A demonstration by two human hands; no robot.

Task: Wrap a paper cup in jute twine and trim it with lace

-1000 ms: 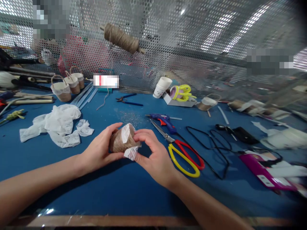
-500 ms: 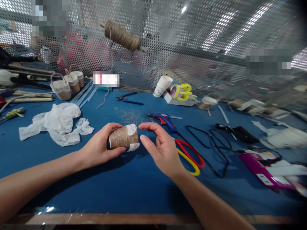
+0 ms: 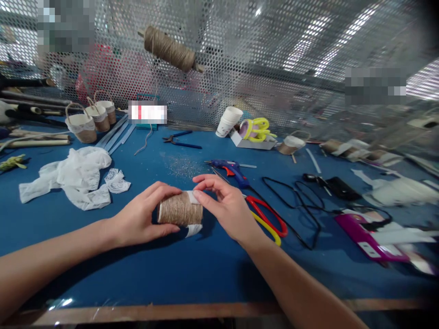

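Note:
My left hand [image 3: 146, 214] is wrapped round a twine-covered cup [image 3: 178, 211], which lies sideways just above the table. White lace trim [image 3: 194, 230] sits at the cup's right end, with one piece sticking out at the bottom. At the top of that end, the thumb and forefinger of my right hand [image 3: 224, 203] pinch the lace. Part of the lace is hidden behind these fingers. Beyond my right hand lies a blue glue gun [image 3: 229, 170]. Scissors with red and yellow handles [image 3: 270, 214] are partly covered by my right wrist.
White lace [image 3: 77, 173] lies heaped at left, with finished twine baskets [image 3: 82, 129] behind it. Pliers [image 3: 183, 140], stacked paper cups [image 3: 228, 121] and a box with yellow pipe cleaners [image 3: 255, 142] stand along the mesh. A black cord [image 3: 308, 224] and purple power strip [image 3: 365, 237] occupy the right.
My right hand has moved from beside the cup onto its rim and closed on the lace. The cup has turned and lowered slightly in my left hand. The view has shifted a little.

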